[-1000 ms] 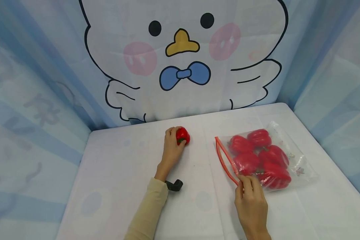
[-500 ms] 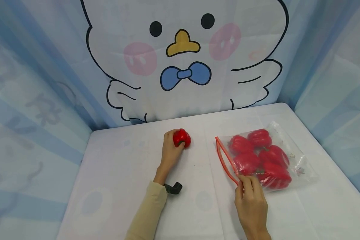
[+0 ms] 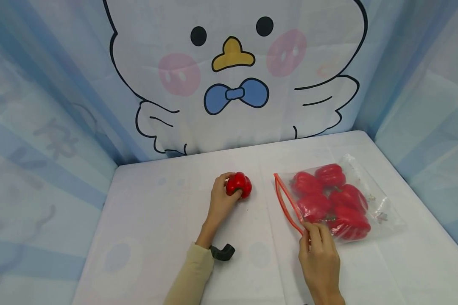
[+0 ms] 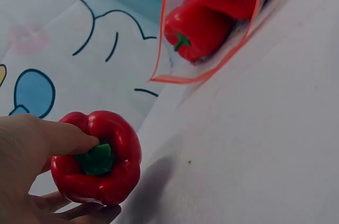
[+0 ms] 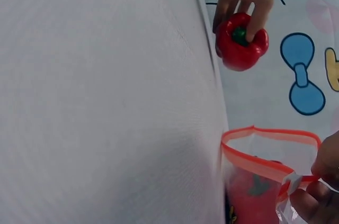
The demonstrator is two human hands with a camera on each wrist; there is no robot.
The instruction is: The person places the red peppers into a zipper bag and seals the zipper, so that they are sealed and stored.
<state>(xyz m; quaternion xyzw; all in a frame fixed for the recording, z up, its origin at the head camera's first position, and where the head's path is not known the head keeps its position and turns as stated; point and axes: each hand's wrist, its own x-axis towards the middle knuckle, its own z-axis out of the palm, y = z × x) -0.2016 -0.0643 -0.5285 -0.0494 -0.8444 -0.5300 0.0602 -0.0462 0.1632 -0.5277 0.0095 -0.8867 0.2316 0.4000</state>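
Observation:
My left hand (image 3: 222, 201) grips a red bell pepper (image 3: 239, 185), with the thumb by its green stem (image 4: 98, 159) and other fingers around and beneath it. In the left wrist view, a shadow falls on the cloth beside this pepper. To the right lies a clear zip bag (image 3: 381, 203) holding several red bell peppers (image 3: 347, 199). Its orange-red zip edge (image 5: 259, 163) gapes apart and faces left. My right hand (image 3: 320, 258) pinches the near corner of that edge, by the white slider (image 5: 291, 182).
A white cloth covers the table (image 3: 145, 237). Behind it hangs a curtain (image 3: 236, 123) with a cartoon bird, and blue curtains (image 3: 423, 140) flank both sides. A black wrist strap mount (image 3: 223, 253) sticks out from my left wrist.
My left hand has brought the bell pepper to the right and nearer to me, away from the table's back edge. The right hand and the bag stay where they were.

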